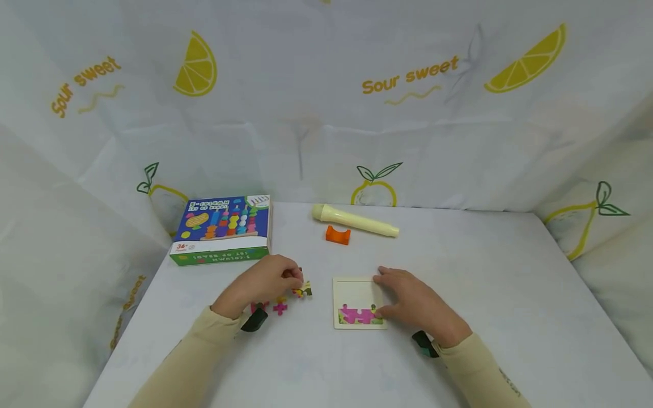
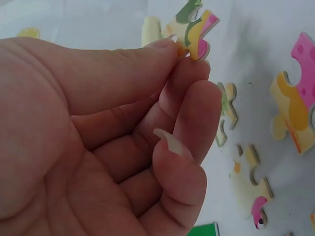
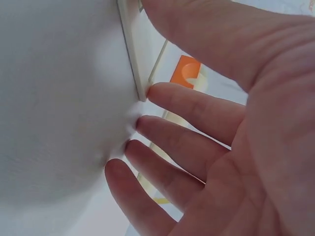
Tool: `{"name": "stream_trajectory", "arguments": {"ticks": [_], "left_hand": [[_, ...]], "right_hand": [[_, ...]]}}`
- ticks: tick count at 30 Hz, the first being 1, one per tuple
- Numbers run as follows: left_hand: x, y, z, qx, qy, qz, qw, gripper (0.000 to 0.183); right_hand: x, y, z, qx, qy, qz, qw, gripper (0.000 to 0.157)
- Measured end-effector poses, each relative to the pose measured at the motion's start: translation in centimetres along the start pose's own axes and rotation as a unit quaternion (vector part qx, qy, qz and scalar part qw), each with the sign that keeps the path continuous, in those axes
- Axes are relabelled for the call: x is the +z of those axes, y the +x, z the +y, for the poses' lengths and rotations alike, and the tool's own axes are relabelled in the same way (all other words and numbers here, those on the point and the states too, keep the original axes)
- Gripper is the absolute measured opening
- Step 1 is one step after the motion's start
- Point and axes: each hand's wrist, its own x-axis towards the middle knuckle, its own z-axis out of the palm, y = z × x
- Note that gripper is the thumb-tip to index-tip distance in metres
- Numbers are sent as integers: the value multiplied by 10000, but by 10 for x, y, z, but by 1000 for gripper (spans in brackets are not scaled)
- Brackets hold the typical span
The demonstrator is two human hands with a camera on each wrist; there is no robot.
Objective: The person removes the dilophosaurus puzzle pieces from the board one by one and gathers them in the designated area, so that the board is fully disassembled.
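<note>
My left hand (image 1: 265, 281) pinches a jigsaw puzzle piece (image 2: 193, 30) between thumb and index finger; it carries green, cream, yellow and pink print. Below and beside that hand lie several loose puzzle pieces (image 1: 280, 306), some printed pink and yellow. The square cream puzzle tray (image 1: 357, 292) lies flat at the middle of the table. Along its near edge sits a row of pink and green pieces (image 1: 355, 316). My right hand (image 1: 420, 305) rests at the tray's right side, thumb and index finger touching its rim, the other fingers spread loosely toward the tabletop.
A boxed bead toy set (image 1: 221, 229) stands at the back left of the white table. Behind the tray are an orange curved block (image 1: 338, 235) and a pale yellow stick (image 1: 357, 220). A lemon-print curtain (image 1: 306, 113) hangs along the back.
</note>
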Motion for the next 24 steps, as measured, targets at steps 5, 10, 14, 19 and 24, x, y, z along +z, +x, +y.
{"name": "stream_trajectory", "arguments": {"ticks": [5, 10, 14, 19, 24], "left_hand": [[0, 2, -7, 121, -14, -68, 9999, 12], [3, 2, -13, -29, 71, -154, 9999, 12], [4, 2, -16, -81, 155, -44, 9998, 13], [4, 2, -15, -129, 190, 49, 9997, 13], [4, 2, -13, -196, 245, 80, 9995, 14]], "right_hand": [[2, -3, -5, -162, -184, 177, 9995, 71], [8, -2, -10, -447, -255, 359, 9980, 72], [11, 0, -13, -418, -315, 445, 9976, 80], [14, 0, -13, -323, -460, 531, 9970, 83], [17, -2, -12, -341, -579, 584, 9960, 84]]}}
